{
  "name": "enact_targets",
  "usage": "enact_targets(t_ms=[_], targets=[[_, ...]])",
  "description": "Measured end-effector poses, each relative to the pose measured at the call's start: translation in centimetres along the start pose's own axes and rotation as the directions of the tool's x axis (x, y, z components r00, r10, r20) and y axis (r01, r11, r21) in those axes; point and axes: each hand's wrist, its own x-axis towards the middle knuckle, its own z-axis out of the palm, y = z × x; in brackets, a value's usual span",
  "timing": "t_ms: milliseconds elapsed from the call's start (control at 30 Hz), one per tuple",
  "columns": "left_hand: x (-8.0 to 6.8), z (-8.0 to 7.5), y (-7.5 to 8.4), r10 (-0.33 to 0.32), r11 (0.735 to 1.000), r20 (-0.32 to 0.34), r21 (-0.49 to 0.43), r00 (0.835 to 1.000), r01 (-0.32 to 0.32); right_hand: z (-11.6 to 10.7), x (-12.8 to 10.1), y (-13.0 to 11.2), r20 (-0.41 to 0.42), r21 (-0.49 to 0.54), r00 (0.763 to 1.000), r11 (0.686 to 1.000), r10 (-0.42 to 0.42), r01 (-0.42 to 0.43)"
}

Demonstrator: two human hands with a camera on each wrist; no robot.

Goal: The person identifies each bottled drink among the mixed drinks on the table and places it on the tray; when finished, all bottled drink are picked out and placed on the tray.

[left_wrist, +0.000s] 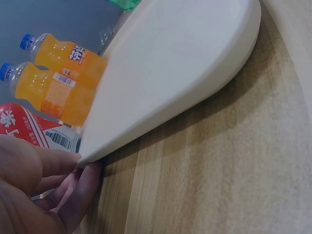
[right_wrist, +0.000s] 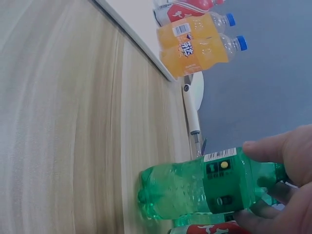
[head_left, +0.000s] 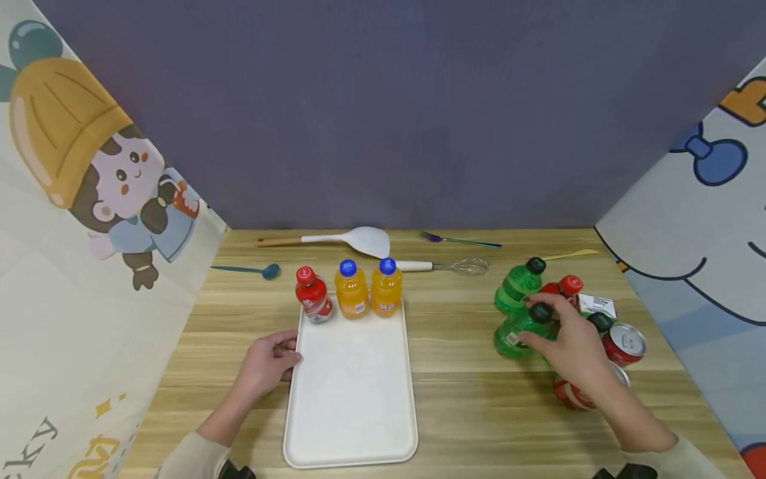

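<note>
My left hand pinches the left rim of a white tray, thumb above and fingers below. Along the tray's far end stand a red bottle and two orange soda bottles with blue caps. Over on the right, my right hand grips a green soda bottle by its upper part, thumb on one side and fingers round the other. In the right wrist view its base appears at the tabletop; whether it touches, I cannot tell. Just behind it stands a second green bottle.
Near my right hand are a red-capped bottle, a small carton, another dark-capped bottle and red cans. A spatula, whisk, fork, blue spoon and yellow utensil lie toward the back wall.
</note>
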Motion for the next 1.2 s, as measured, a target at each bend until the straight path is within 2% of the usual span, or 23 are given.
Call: enact_targets(t_ms=[200,400,700,967,1200], targets=[[0.0,0.0,0.0,0.000,1.000,0.003,-0.011,1.000,0.000,0.3,-0.2,0.0,0.016,0.010,0.999,0.999,0.031,-0.031],[0.0,-0.1,-0.2,-0.001,1.000,0.002,-0.012,1.000,0.001,0.9,-0.4,0.0,-0.015,0.023,0.998,0.998,0.059,-0.058],[-0.1,0.0,-0.1,0.010,1.000,0.000,-0.009,1.000,-0.010,1.7,-0.7,-0.3,-0.060,0.126,0.994,0.988,0.095,-0.086],[-0.2,0.0,0.1,0.016,1.000,0.004,-0.004,1.000,-0.016,2.1,-0.3,-0.8,-0.130,0.134,0.990,0.990,0.046,-0.029],[-0.2,-0.1,0.1,0.020,1.000,0.004,0.006,1.000,-0.020,2.0,0.5,-2.8,-0.167,0.222,0.985,0.972,-0.042,0.079]])
